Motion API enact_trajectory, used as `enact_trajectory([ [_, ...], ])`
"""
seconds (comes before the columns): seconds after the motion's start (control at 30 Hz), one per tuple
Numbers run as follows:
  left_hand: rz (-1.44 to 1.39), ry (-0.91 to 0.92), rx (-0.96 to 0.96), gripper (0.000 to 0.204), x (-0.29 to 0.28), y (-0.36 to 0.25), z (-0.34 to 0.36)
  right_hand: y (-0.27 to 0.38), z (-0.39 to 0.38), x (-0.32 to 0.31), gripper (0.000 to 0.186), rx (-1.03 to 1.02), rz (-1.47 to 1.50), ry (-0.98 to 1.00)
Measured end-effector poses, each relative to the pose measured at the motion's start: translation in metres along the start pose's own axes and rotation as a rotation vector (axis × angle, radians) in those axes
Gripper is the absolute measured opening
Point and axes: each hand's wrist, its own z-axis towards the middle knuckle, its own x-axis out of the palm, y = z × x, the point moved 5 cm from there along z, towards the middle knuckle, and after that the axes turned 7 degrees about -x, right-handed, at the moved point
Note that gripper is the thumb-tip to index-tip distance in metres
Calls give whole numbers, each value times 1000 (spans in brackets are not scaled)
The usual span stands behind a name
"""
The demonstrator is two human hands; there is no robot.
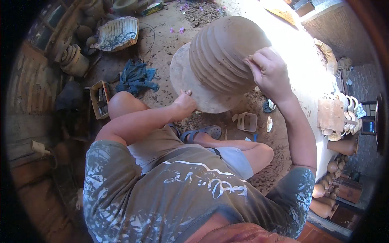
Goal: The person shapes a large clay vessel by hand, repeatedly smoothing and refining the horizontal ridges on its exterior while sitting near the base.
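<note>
A large, ridged clay pot [221,60] stands on a round, clay-smeared turntable [182,77] in front of me. Its rounded side is smooth at one end and banded with ridges lower down. My right hand [269,73] is at the pot's right side, thumb and fingers pinched together against the clay. Whatever those fingertips hold, if anything, is too small to make out. My left hand [185,103] is closed at the turntable's near-left edge, fingers curled onto its rim.
Left of the turntable lie a blue cloth [137,77], a box of tools [99,99] and a ribbed, broken-edged vessel [117,34]. A clear plastic container [246,121] sits near my sandalled foot [206,133]. Several round pots [324,184] stand at the far right. Crumbled clay [198,14] covers floor patches.
</note>
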Motion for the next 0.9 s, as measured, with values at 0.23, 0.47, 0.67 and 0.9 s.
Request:
enact_trajectory([
  [0.23, 16, 28, 87, 40, -4, 33, -3, -52, -89, -21, 6, 464, 153, -126],
  [0.47, -163, 69, 79, 43, -22, 15, -7, -41, -126, 23, 59, 854, 759, -417],
  [0.67, -295, 13, 216, 52, -36, -49, 1, -23, -108, 39, 84, 952, 958, -300],
  [0.9, -385, 134, -171, 61, -54, 13, 12, 1, -93, 47, 97, 976, 769, -242],
])
